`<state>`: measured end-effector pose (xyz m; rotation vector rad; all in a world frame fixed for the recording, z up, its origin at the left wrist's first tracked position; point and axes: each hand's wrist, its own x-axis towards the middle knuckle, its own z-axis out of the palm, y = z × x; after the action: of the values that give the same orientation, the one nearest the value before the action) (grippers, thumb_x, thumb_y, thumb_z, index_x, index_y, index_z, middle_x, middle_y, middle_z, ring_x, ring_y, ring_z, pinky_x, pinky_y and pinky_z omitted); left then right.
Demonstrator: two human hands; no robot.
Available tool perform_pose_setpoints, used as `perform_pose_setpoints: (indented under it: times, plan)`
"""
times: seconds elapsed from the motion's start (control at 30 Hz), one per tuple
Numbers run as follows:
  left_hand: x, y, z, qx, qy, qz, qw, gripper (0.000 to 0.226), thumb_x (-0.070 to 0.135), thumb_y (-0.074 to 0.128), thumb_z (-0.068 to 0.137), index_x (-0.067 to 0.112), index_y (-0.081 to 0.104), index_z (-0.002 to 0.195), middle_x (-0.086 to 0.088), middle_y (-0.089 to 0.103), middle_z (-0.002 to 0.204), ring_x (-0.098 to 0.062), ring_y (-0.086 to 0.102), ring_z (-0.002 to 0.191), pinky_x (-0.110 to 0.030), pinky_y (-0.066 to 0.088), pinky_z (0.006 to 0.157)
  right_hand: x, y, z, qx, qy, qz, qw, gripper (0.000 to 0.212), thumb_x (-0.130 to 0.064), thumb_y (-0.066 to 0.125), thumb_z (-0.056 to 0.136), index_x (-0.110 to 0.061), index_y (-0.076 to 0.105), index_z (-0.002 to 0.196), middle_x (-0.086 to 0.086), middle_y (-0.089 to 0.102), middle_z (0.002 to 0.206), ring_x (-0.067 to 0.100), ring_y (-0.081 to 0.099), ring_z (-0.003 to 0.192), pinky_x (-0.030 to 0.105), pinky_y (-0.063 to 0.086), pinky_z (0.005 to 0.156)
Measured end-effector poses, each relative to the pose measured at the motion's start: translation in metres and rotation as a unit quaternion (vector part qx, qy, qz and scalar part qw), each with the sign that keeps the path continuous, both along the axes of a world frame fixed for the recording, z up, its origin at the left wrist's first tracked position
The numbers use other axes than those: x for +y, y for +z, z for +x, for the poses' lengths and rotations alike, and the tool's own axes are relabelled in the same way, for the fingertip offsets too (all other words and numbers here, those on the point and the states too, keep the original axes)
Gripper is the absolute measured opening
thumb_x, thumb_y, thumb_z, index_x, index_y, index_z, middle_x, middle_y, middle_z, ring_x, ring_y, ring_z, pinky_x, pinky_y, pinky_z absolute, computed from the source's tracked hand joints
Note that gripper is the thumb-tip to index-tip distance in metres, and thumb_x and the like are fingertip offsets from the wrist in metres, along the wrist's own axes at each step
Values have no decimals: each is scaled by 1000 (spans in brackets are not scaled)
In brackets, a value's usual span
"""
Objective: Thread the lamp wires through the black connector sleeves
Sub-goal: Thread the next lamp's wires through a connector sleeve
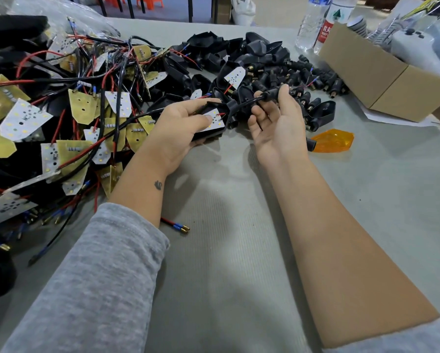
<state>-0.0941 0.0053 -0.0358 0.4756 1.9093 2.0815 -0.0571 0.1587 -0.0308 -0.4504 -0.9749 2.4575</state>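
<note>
My left hand [182, 123] grips a black lamp housing [211, 128] with a white LED board [215, 120] seated in it, thumb pressed across the board's near edge and the other fingers curled underneath. A black sheathed wire [244, 101] runs from the housing's right end across to my right hand [277, 123], which is turned palm up; its thumb and forefinger pinch a black connector sleeve [272, 94] that the wire enters, while the remaining fingers curl loosely below. Both hands hover just above the grey counter [226, 250], close together, near its middle. To the left lies a tangled heap of LED boards [61, 110] with red and black wires, some boards white side up, some yellow. Beyond my hands sits a pile of empty black housings [239, 49], and to its right a spread of loose black sleeves [313, 80] with brass tips. An orange lens [334, 140] lies just right of my right hand, a cardboard box [384, 80] farther right, and clear plastic bottles [320, 24] behind it.
</note>
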Motion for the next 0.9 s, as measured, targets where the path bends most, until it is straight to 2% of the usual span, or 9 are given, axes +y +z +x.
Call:
perform_pose_setpoints:
  times: [0.17,0.3,0.5,0.6,0.73,0.9]
  plan:
    - [-2,-3,-2,19,-5,0,1000,32,-5,47,97,16,65,116,1,72,100,-13,68,95,-33,57,87,-2,0,-1,0,-22,17,1000,15,-20,60,97,-20,45,98,4,61,75,12,56,56,23,48,55]
    - [-2,-4,-1,45,-6,-25,999,34,-5,49,96,20,65,114,-2,71,110,-20,65,110,-45,47,105,-7,-2,-1,-7,-21,71,997,16,-14,61,96,-20,46,98,5,60,78,13,54,54,23,47,53]
    - [-2,-6,-2,56,-1,-30,998,34,-4,49,96,18,63,119,-11,67,121,-27,61,119,-47,43,108,-15,-1,1,-10,7,159,987,15,-6,57,93,-17,49,101,12,64,85,14,52,54,24,45,54]
    - [-2,-7,-4,55,4,-30,998,34,-3,50,96,19,64,118,-9,68,120,-26,61,119,-47,43,108,-12,2,1,-11,-5,140,990,7,-11,55,96,-17,52,92,9,60,81,14,51,55,24,46,54]
    - [-2,-6,-5,45,16,-25,999,34,-3,51,95,22,68,112,-4,71,111,-24,64,113,-47,46,105,-6,2,2,-17,-32,119,992,16,-22,57,98,-15,58,83,3,57,71,13,51,57,23,47,56]
    - [-3,-6,-6,36,15,-15,999,36,-5,51,94,23,71,106,1,73,102,-18,66,102,-46,49,102,-2,3,2,-6,-51,95,994,8,-17,60,96,-10,62,92,6,58,75,12,52,57,22,47,56]
